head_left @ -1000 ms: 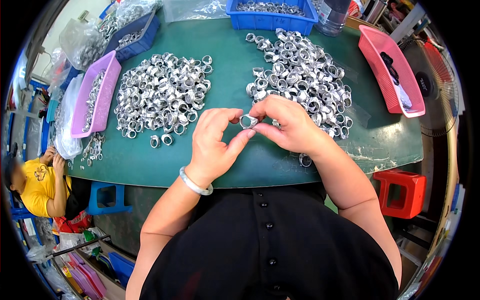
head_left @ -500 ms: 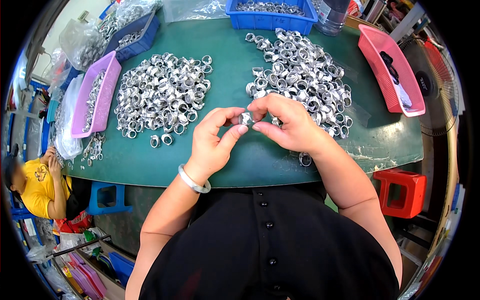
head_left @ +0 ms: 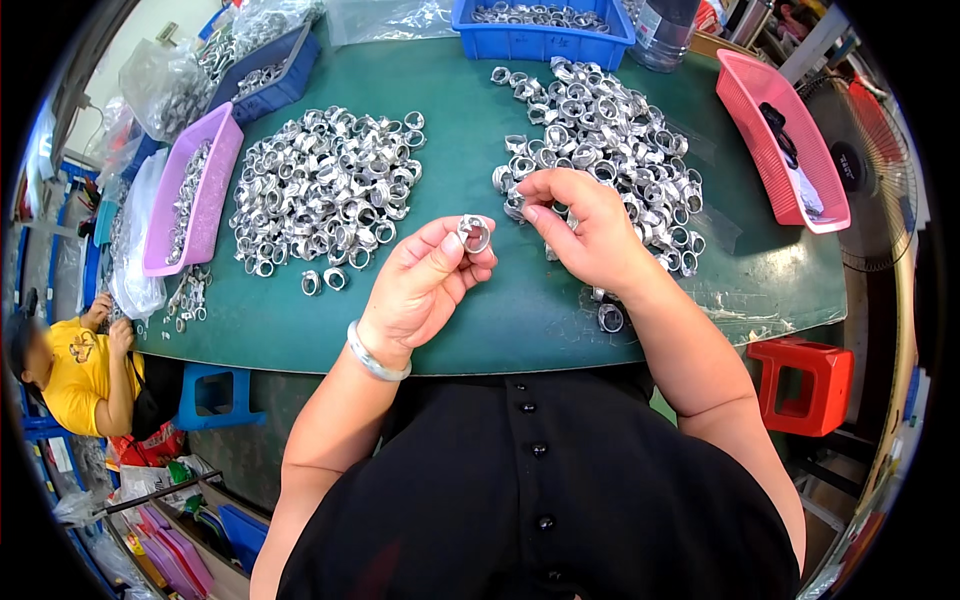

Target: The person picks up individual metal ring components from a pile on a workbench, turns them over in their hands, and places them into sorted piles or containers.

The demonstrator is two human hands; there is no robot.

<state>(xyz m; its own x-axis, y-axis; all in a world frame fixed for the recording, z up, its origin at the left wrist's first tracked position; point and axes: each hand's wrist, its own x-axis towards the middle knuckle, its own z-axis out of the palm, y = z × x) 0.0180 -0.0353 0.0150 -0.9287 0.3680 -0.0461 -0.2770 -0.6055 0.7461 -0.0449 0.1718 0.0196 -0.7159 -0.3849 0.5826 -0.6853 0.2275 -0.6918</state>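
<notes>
l hand (head_left: 412, 290) pinches ring (head_left: 485, 238), r hand (head_left: 592, 232) half-curled at pile (head_left: 610, 135), hold unclear.

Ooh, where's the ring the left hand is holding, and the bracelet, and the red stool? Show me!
Silver ring (head_left: 467, 223): head view, on the upper part of its band.
Pale bracelet (head_left: 371, 365): head view, on its curved lower edge.
Red stool (head_left: 828, 394): head view, on the panel right of its opening.

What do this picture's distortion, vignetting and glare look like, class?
Head view: the table's near edge bows; head view: black fills the corners; head view: the left pile shows bright glints, while the held ring's fine detail is too small to read.
</notes>
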